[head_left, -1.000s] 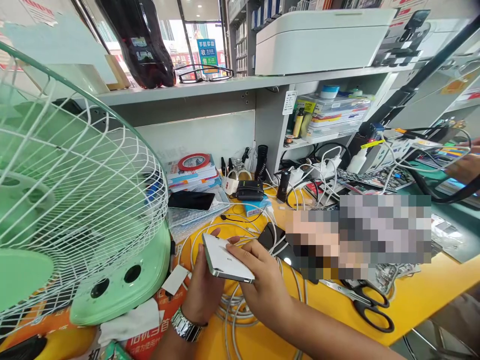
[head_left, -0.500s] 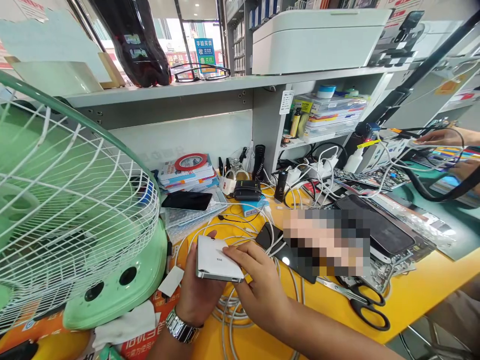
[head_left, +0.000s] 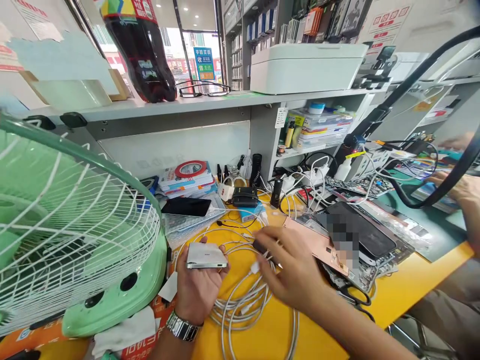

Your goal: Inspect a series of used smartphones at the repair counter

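My left hand (head_left: 200,287), palm up and wearing a metal wristwatch (head_left: 182,326), is closed around a white slab-shaped device (head_left: 206,255). The device has a small logo on its face and a port on its silver edge. My right hand (head_left: 290,265) is over the yellow table with thumb and fingers apart, slightly blurred. A dark corner (head_left: 258,245) shows by its fingertips, perhaps of the black phone seen earlier; the hand hides the rest. Beneath and left of the right hand lie coiled white cables (head_left: 240,310).
A green fan (head_left: 112,210) stands at the left. Another black phone (head_left: 186,206) lies at the back left. To the right are a copper-coloured plate (head_left: 318,245), opened device parts (head_left: 371,235) and scissors (head_left: 358,295). Another person's hand (head_left: 448,185) is at the far right.
My right hand has left the white device and moved right, over where a black phone lay. The left hand alone now holds the device, a little lower and flatter. The view has tilted up.
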Action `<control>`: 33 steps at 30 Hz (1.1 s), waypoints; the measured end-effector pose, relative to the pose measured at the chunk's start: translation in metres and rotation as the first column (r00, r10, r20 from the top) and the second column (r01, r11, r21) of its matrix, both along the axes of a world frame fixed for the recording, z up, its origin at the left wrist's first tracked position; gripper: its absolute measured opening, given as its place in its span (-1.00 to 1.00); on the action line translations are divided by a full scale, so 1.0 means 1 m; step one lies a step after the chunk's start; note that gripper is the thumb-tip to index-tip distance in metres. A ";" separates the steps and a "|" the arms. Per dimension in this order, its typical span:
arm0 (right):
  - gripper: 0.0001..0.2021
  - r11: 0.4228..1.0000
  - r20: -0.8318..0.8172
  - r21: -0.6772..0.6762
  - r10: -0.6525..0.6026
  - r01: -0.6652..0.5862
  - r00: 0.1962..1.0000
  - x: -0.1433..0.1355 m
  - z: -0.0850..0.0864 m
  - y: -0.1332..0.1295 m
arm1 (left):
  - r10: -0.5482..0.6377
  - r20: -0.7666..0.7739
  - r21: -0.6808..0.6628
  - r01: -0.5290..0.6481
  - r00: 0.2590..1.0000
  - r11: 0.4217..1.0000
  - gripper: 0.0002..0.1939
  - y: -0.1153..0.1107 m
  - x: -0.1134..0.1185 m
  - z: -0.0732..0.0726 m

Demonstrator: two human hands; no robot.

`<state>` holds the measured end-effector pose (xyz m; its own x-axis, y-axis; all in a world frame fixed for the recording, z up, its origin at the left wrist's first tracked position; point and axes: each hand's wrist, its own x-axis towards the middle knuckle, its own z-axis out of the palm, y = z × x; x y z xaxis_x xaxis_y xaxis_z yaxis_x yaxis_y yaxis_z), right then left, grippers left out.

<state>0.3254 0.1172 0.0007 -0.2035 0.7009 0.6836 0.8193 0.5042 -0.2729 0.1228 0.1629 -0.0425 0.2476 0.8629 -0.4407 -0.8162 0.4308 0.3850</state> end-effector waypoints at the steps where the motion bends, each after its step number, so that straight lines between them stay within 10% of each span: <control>1: -0.68 0.996 0.051 0.034 -0.088 0.086 0.995 0.023 0.002 -0.001 | -0.004 0.009 -0.011 0.004 1.000 1.000 -0.64 0.000 0.000 -0.001; 7: -0.63 0.734 0.207 0.087 -0.674 0.673 0.709 0.178 -0.033 -0.041 | 0.015 0.065 -0.055 -0.012 0.998 0.998 -0.66 0.000 0.002 -0.001; 11: -0.55 0.641 0.335 0.005 -0.725 0.768 0.602 0.229 -0.063 -0.066 | -0.006 0.049 -0.034 0.007 0.999 0.999 -0.69 -0.001 0.000 -0.003; 33: -0.60 0.667 0.192 0.013 -0.733 0.745 0.653 0.219 -0.058 -0.065 | 0.011 -0.020 -0.009 -0.012 1.000 1.000 -0.64 0.000 0.002 -0.004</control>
<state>0.5447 0.0517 -0.0570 0.2951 0.7090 0.6405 0.9480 -0.3007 -0.1039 0.1246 0.1626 -0.0468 0.2289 0.8616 -0.4530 -0.8133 0.4250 0.3974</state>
